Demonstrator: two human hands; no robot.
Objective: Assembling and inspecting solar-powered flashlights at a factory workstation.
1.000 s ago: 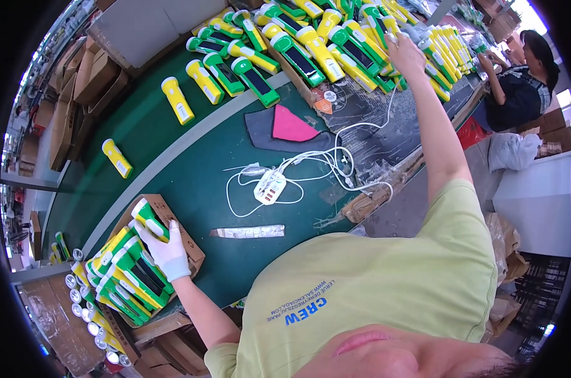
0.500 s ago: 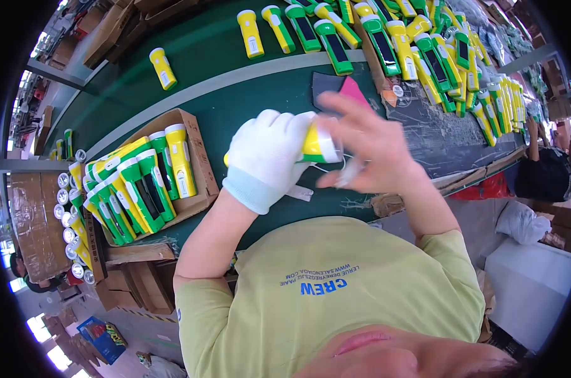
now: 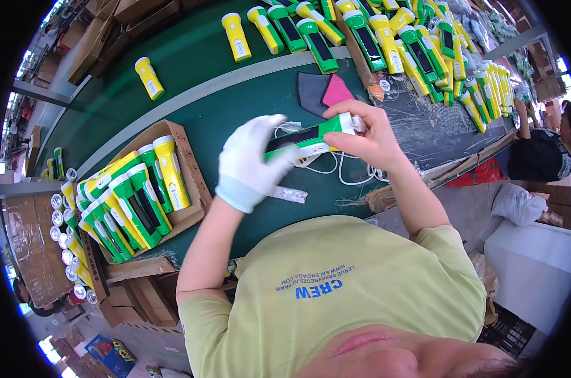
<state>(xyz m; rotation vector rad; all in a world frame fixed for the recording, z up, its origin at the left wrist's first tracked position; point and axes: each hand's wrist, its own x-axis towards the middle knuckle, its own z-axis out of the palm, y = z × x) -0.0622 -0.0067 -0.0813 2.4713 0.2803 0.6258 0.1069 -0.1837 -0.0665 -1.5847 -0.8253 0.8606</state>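
My right hand [image 3: 375,137], bare, grips a green flashlight [image 3: 326,133] with a white head, thumb on the near side and fingers on the far side. A dark panel on its body faces up. At the flashlight's other end is my left hand [image 3: 248,165] in a white knitted glove, slightly blurred, its thumb and fingers spread around that end. Something whitish [image 3: 359,124] shows by the head under my right fingers; its kind is unclear. White cable [image 3: 348,179] lies looped on the green bench just beneath.
To the left, a cardboard box [image 3: 194,164] holds several yellow and green flashlights. One yellow flashlight [image 3: 149,79] lies beyond it. More are piled at far right [image 3: 418,57]. A pink piece [image 3: 337,91] and a clear strip [image 3: 287,193] lie near my hands. Another person [image 3: 543,148] is at right.
The flashlight has turned so its dark panel shows. My left hand has loosened from around the body and shifted toward the end; my right hand has closed on the head.
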